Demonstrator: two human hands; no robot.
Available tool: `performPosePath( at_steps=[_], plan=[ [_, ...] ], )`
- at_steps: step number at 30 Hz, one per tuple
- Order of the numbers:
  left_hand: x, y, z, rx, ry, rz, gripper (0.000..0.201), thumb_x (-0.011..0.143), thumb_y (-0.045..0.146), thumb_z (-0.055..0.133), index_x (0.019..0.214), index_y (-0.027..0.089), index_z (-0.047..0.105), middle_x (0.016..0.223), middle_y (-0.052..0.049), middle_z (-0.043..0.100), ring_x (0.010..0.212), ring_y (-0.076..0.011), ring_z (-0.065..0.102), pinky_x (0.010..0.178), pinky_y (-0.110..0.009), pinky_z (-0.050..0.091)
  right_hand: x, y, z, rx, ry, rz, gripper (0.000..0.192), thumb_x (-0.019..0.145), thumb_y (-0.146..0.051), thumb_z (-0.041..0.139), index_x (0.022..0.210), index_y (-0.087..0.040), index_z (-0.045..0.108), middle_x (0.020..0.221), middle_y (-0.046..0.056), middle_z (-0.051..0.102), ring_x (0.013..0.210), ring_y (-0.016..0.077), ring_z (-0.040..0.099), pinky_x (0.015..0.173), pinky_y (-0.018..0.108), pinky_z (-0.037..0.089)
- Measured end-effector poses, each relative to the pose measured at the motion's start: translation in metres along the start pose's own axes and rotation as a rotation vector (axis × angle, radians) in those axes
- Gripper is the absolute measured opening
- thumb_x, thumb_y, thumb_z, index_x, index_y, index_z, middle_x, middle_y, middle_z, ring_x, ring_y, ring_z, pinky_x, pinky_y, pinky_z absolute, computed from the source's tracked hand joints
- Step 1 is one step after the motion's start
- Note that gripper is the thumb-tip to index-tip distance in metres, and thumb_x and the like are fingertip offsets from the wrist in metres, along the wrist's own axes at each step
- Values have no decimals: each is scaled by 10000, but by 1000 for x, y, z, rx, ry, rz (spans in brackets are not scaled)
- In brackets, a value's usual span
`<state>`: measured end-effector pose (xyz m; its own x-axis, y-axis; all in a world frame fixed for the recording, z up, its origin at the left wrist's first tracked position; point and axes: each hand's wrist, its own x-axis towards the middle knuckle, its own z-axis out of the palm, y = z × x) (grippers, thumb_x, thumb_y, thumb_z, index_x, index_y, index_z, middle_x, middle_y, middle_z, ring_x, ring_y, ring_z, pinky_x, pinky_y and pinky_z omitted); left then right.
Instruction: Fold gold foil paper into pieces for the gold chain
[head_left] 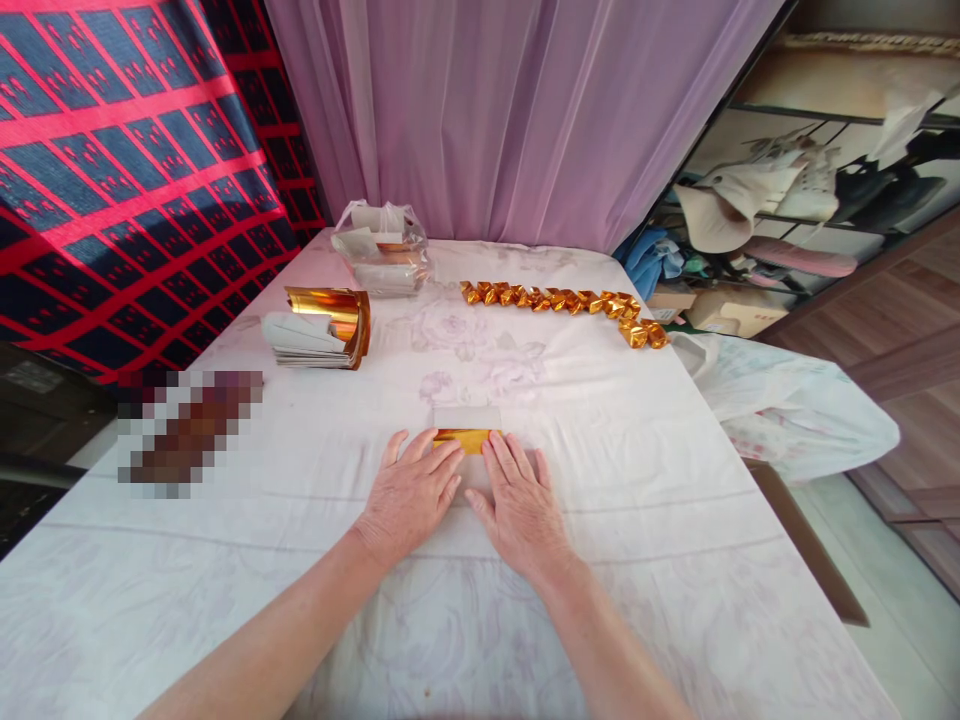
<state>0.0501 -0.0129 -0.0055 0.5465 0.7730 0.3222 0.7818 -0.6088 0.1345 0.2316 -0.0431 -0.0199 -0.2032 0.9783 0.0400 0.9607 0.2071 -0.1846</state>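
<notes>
A small sheet of gold foil paper (468,437) lies on the table, its near part folded over so that a gold strip shows below a pale back. My left hand (414,490) rests flat on the left end of the strip, fingers stretched out. On the right end, my right hand (523,505) presses with straight fingers, thumb pointing inward. Both palms face down, and the fingertips hide the ends of the fold. Neither hand grips the paper.
Behind to the left stands a curled stack of gold paper (322,330), with a clear plastic bag of paper (386,250) beyond it. A row of folded gold pieces (555,300) runs along the back right. A white bag (795,400) hangs beside the table's right edge.
</notes>
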Motion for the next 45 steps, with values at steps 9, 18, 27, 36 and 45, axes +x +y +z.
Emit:
performPosePath(
  at_steps=[9, 18, 27, 36, 45],
  plan=[
    [-10, -11, -10, 32, -11, -8, 359, 997, 218, 408, 1255, 259, 655, 1274, -37, 692, 1248, -285, 566, 1109, -534, 318, 0, -1, -3, 4, -25, 8, 631, 998, -510, 346, 1508, -141, 399, 1592, 113, 317, 1482, 297, 272, 1188, 562, 214],
    [-12, -13, -8, 77, 13, -3, 333, 1004, 236, 409, 1227, 223, 656, 1272, -18, 695, 1228, -296, 567, 1047, -520, 331, -1, -3, -3, 13, 50, -28, 586, 991, -475, 414, 1507, -199, 409, 1586, 96, 341, 1478, 319, 268, 1180, 609, 170],
    [-13, -12, -6, 81, 39, -29, 347, 1009, 248, 397, 1232, 226, 663, 1257, -20, 702, 1228, -275, 566, 1058, -499, 339, 3, -16, -7, 20, 45, -54, 472, 983, -470, 473, 1424, -311, 526, 1594, 113, 332, 1479, 335, 257, 1155, 649, 163],
    [-14, -13, -5, 62, 17, -57, 348, 1000, 259, 416, 1246, 266, 661, 1269, -13, 696, 1236, -277, 566, 1064, -506, 350, -7, -8, -5, -19, 61, 37, 535, 1001, -473, 396, 1444, -194, 507, 1553, 79, 411, 1482, 324, 242, 1188, 612, 86],
    [-13, -13, -6, 49, 15, -73, 334, 996, 256, 431, 1233, 260, 666, 1275, -8, 693, 1238, -278, 567, 1056, -513, 352, -14, -1, -10, -69, 56, 105, 572, 1010, -485, 342, 1448, -151, 495, 1527, 106, 445, 1478, 326, 253, 1184, 594, 104]
  ],
)
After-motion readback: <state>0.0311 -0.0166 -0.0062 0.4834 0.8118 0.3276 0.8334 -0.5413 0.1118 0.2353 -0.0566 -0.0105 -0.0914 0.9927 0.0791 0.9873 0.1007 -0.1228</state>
